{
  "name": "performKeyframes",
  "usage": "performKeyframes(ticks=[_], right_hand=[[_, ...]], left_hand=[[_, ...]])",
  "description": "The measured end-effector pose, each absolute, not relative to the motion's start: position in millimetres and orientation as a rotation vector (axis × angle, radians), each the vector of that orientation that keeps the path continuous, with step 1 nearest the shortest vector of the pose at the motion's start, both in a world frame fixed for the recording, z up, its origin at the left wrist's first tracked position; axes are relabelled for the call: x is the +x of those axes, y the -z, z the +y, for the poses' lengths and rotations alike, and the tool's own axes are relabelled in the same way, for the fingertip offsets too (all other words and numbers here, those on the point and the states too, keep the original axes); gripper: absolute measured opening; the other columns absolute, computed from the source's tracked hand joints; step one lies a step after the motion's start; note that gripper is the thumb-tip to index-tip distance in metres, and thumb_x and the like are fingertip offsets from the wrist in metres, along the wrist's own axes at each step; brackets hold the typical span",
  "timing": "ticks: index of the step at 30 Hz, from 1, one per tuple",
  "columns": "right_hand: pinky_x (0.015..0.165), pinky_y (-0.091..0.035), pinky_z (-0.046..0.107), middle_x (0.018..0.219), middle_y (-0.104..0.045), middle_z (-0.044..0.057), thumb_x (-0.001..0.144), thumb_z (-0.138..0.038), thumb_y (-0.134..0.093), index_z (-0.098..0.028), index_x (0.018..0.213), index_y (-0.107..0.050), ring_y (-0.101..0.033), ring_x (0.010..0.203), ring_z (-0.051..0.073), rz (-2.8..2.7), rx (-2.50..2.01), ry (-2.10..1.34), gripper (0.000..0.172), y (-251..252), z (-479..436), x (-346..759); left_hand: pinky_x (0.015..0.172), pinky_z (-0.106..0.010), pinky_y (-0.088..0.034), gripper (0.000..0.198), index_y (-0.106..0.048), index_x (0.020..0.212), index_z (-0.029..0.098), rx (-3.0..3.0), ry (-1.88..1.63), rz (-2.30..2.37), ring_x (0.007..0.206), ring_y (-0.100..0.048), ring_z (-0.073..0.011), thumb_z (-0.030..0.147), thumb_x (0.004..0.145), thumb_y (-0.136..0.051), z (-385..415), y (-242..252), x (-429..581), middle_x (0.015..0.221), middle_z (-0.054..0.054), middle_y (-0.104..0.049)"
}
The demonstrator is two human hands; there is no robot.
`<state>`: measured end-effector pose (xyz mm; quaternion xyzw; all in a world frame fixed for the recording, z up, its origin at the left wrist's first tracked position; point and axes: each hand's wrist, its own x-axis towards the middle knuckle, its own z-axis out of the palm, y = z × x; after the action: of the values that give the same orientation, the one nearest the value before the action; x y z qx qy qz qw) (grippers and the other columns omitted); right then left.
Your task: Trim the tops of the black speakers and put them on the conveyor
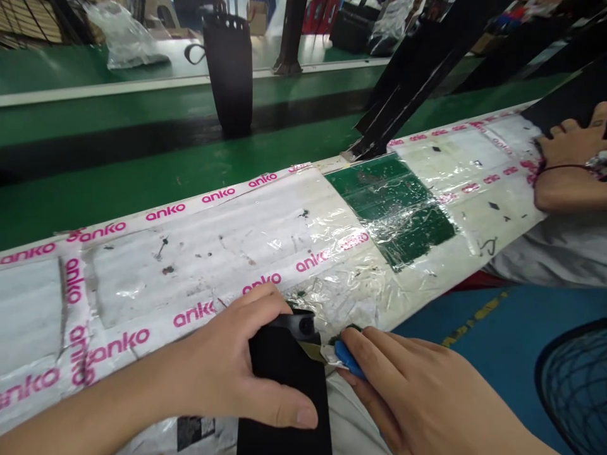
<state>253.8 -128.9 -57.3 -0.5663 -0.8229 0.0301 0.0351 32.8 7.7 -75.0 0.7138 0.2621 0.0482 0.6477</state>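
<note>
My left hand [251, 373] grips a black fabric piece [284, 404] that hangs over the near edge of the bench, with a black strap or loop [296, 325] at its upper end. My right hand [403, 379] holds a small blue-handled cutter [348, 359] close to that piece. Its flat metal blade [313, 352] reaches toward the black fabric and seems to touch it. The bench top [208, 253] under both hands is covered in white padding, clear plastic and pink-printed "anko" tape. A co-worker's hand [569, 164] rests on the bench's far right end.
A green conveyor belt [142, 177] runs behind the bench. A black tubular piece [230, 76] stands on it, and long black strips [408, 88] lean at the back right. A round fan guard [576, 392] sits at lower right, above a blue floor.
</note>
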Motion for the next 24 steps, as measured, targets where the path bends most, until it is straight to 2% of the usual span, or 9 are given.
performKeyframes(ticks=[6,9,12,13,15,17,20,22,24], right_hand=[[0.040,-0.042,0.034,0.069,-0.061,-0.004,0.103,-0.014,-0.031,-0.024,0.105,-0.049,-0.061,0.045,0.019,-2.543,-1.684,-0.166,0.021,50,-121,261],[0.044,-0.044,0.033,0.073,-0.067,-0.001,0.108,-0.023,-0.033,-0.024,0.111,-0.052,-0.066,0.052,0.020,-2.397,-1.657,-0.231,0.019,52,-122,260],[0.052,-0.049,0.030,0.085,-0.074,0.000,0.108,-0.043,-0.046,-0.029,0.121,-0.057,-0.069,0.061,0.020,-1.860,-1.747,-0.626,0.022,60,-129,247],[0.052,-0.049,0.029,0.085,-0.074,-0.001,0.104,-0.052,-0.054,-0.031,0.120,-0.060,-0.067,0.061,0.019,-1.594,-1.780,-0.819,0.027,63,-131,241],[0.053,-0.047,0.027,0.079,-0.068,-0.003,0.085,-0.067,-0.074,-0.032,0.111,-0.065,-0.060,0.060,0.017,-1.063,-1.810,-1.139,0.044,70,-135,232],[0.058,-0.047,0.026,0.075,-0.063,-0.004,0.064,-0.068,-0.091,-0.031,0.106,-0.067,-0.057,0.065,0.016,-0.657,-1.814,-1.258,0.061,78,-139,228],[0.062,-0.046,0.024,0.078,-0.063,-0.004,0.056,-0.063,-0.098,-0.029,0.112,-0.067,-0.054,0.068,0.014,-0.377,-1.745,-1.301,0.073,88,-146,236],[0.057,-0.043,0.022,0.076,-0.061,-0.004,0.060,-0.062,-0.097,-0.027,0.111,-0.067,-0.050,0.063,0.011,-0.338,-1.688,-1.330,0.069,93,-152,244],[0.053,-0.039,0.020,0.072,-0.057,-0.006,0.062,-0.061,-0.096,-0.025,0.109,-0.066,-0.045,0.056,0.008,-0.343,-1.660,-1.348,0.066,97,-156,251]], left_hand=[[0.081,-0.032,-0.051,0.051,-0.070,0.107,0.027,1.563,-0.058,0.577,0.095,-0.060,-0.0233,0.048,0.068,-0.095,12,77,30,0.107,-0.001,-0.060],[0.079,-0.033,-0.051,0.056,-0.065,0.107,0.027,1.572,-0.050,0.631,0.095,-0.060,-0.0241,0.051,0.066,-0.095,6,78,31,0.107,-0.001,-0.060],[0.074,-0.036,-0.054,0.073,-0.052,0.106,0.027,1.500,-0.106,0.839,0.094,-0.061,-0.0272,0.055,0.056,-0.098,-7,78,36,0.105,-0.002,-0.063],[0.075,-0.037,-0.056,0.080,-0.048,0.109,0.028,1.431,-0.119,0.855,0.094,-0.063,-0.0282,0.054,0.053,-0.099,-10,77,38,0.105,-0.003,-0.066],[0.086,-0.042,-0.058,0.090,-0.042,0.120,0.032,1.288,-0.112,0.771,0.100,-0.067,-0.0295,0.047,0.053,-0.100,-12,75,38,0.110,-0.003,-0.070],[0.099,-0.047,-0.056,0.100,-0.036,0.134,0.035,1.245,-0.071,0.688,0.109,-0.068,-0.0301,0.038,0.057,-0.099,-8,74,34,0.124,-0.004,-0.069],[0.109,-0.052,-0.051,0.093,-0.049,0.136,0.036,1.455,-0.066,0.709,0.129,-0.058,-0.0371,0.042,0.058,-0.099,2,78,28,0.147,-0.007,-0.054],[0.117,-0.058,-0.043,0.083,-0.060,0.129,0.031,1.629,-0.080,0.651,0.144,-0.043,-0.0442,0.051,0.058,-0.098,5,84,29,0.149,-0.010,-0.052],[0.122,-0.063,-0.034,0.078,-0.064,0.127,0.027,1.728,-0.091,0.575,0.151,-0.030,-0.0475,0.055,0.061,-0.096,5,89,32,0.143,-0.012,-0.056]])
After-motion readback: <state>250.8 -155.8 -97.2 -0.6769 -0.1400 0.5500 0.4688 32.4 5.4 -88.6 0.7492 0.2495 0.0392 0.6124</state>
